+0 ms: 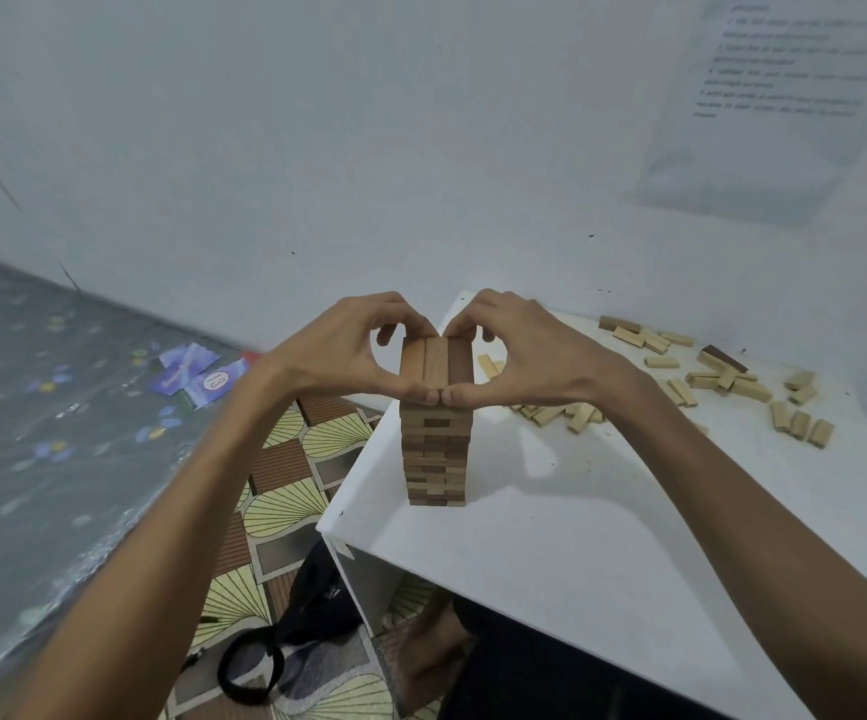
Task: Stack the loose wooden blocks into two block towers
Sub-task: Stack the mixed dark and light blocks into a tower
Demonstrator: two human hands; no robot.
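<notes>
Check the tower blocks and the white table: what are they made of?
Tower: looks like unfinished wood, matt, grain lines on the top blocks, shades from pale to dark brown.
Table: smooth white board, probably laminate or paint over panel; faint sheen, thin flat edge. Core not visible.

One tower up so far, just the one! Three blocks side by side across its top layer; the layers beneath blur together, so no number there. Two hands in shot, left hand and right hand. Over on the single white table, the loose blocks: well over twenty, heaped too tightly for an exact figure, and one dark block among the pale ones. Two cards off to the left, one printed sheet on the wall, one black bag on the floor.
</notes>
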